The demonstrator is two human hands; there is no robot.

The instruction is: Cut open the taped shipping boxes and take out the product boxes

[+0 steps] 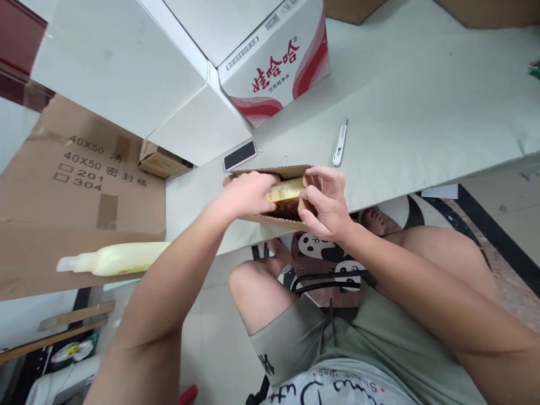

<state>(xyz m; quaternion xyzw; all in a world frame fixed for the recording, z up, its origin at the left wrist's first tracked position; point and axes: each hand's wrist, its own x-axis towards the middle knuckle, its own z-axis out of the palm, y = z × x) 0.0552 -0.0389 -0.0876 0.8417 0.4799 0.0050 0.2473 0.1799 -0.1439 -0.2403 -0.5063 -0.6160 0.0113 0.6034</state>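
A small open cardboard box (287, 224) stands at the near edge of the table, and a yellow packet (287, 190) shows inside it. My left hand (251, 194) reaches over the box's left end. Its thumb and fingers close round the packet's left end; the fingertips are partly hidden and slightly blurred. At the box's right end, my right hand (327, 202) has its fingers curled round a bent cardboard flap. The lower part of the packet is hidden in the box.
Behind the box lie a phone (240, 156) and a white utility knife (340, 142). A white-and-red carton (274, 79) stands at the back. On the left are a large brown carton (84, 185) and a pale yellow bottle (126, 259), partly behind my left forearm.
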